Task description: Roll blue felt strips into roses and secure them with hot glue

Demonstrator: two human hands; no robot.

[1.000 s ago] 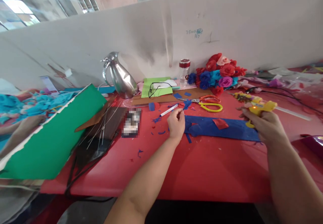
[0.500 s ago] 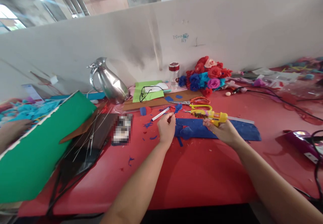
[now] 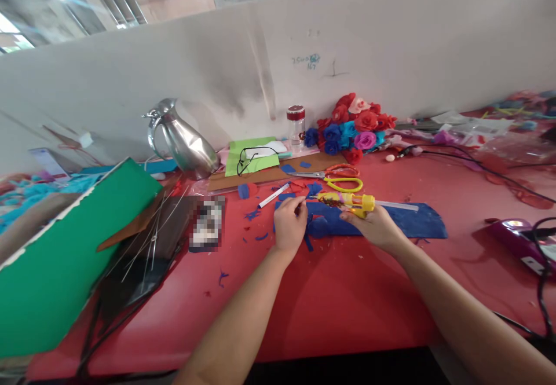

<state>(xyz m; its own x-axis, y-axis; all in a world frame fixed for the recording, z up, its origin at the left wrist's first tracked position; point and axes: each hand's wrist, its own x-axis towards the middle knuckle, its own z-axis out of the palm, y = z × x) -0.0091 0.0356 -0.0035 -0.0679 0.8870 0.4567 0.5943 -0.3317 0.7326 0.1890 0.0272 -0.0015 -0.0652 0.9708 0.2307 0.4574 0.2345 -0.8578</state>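
Note:
My right hand (image 3: 377, 226) is wrapped round a yellow glue gun (image 3: 356, 201), its nozzle pointing left. A pale glue stick (image 3: 397, 205) sticks out from the gun's back end. My left hand (image 3: 290, 223) is closed in a pinch close to the nozzle; what its fingertips hold is too small and hidden to name. Beneath both hands lies a long blue strip (image 3: 419, 224) of paper or cloth. A crumpled blue piece (image 3: 314, 189) shows just beyond the nozzle. Scissors (image 3: 343, 183) with red and yellow handles lie behind the gun.
Behind stand a steel jug (image 3: 185, 145), a lidded glass jar (image 3: 296, 125) and a bunch of paper-like flowers (image 3: 350, 124). Glasses (image 3: 256, 156) rest on green paper. A white marker (image 3: 273, 195) lies among blue scraps. At left leans a green board (image 3: 73, 269); a purple device (image 3: 521, 240) with cables sits right.
The glue gun has moved left and my left hand slightly right, so the nozzle is now close to my left fingertips. The blue piece that stood above those fingertips now appears beyond the nozzle.

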